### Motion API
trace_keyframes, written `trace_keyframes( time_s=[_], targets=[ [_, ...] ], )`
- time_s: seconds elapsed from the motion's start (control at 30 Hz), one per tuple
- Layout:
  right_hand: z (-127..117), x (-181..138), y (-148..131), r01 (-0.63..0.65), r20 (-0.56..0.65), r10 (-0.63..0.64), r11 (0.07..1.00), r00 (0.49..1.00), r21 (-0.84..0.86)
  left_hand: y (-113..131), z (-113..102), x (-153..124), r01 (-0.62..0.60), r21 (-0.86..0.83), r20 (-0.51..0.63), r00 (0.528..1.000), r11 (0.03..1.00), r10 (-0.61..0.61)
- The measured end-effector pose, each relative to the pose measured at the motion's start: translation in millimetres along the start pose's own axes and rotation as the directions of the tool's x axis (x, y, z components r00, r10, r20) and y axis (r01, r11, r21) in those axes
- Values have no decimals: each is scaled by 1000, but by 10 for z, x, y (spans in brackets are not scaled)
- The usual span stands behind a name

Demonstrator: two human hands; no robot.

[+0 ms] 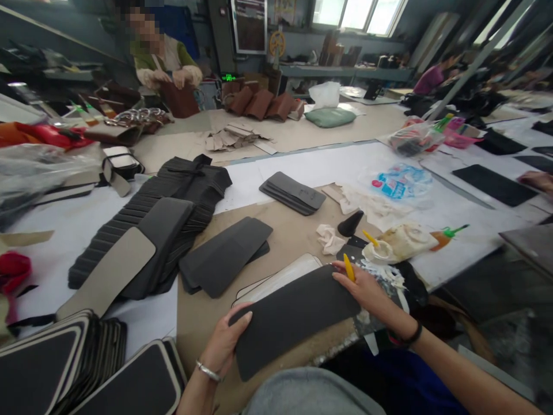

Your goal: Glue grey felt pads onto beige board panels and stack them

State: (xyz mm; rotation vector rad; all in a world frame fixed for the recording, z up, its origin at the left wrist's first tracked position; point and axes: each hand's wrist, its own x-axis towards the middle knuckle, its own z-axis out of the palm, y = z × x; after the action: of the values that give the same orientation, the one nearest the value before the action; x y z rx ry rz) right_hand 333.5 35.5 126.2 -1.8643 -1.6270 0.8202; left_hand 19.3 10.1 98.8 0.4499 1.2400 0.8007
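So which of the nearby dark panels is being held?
The dark panel stretching from the left hand to the right hand; the other dark panels nearby lie in piles.

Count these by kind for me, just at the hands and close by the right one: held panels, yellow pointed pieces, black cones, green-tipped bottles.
Dark panel, held by left hand and right hand: 1
Yellow pointed pieces: 2
Black cone: 1
Green-tipped bottle: 1
Total: 5
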Motion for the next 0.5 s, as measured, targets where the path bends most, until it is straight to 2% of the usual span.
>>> trace_keyframes(
  time_s=[0.07,0.13,0.23,0.33,0.4,0.5],
  targets=[
    [2,22,79,-103,87,97,993,992,64,-29,22,9,10,-5,-15,1000,1000,-10],
    [7,16,157,-158,163,141,983,977,97,-70,35,23,24,-20,-39,999,1000,-25],
    [29,-2,246,-203,253,187,978,949,41,-162,49,45,43,-55,-110,993,998,-49],
    [54,4,284,-140,240,168,982,956,-128,-292,56,44,76,-101,-150,984,992,-91],
    [61,21,291,-64,210,117,968,971,-243,-395,37,26,93,-131,-113,988,987,-108],
    [55,54,301,-1,234,85,942,968,-335,-543,-39,-2,132,-124,-53,989,983,-140]
  ],
)
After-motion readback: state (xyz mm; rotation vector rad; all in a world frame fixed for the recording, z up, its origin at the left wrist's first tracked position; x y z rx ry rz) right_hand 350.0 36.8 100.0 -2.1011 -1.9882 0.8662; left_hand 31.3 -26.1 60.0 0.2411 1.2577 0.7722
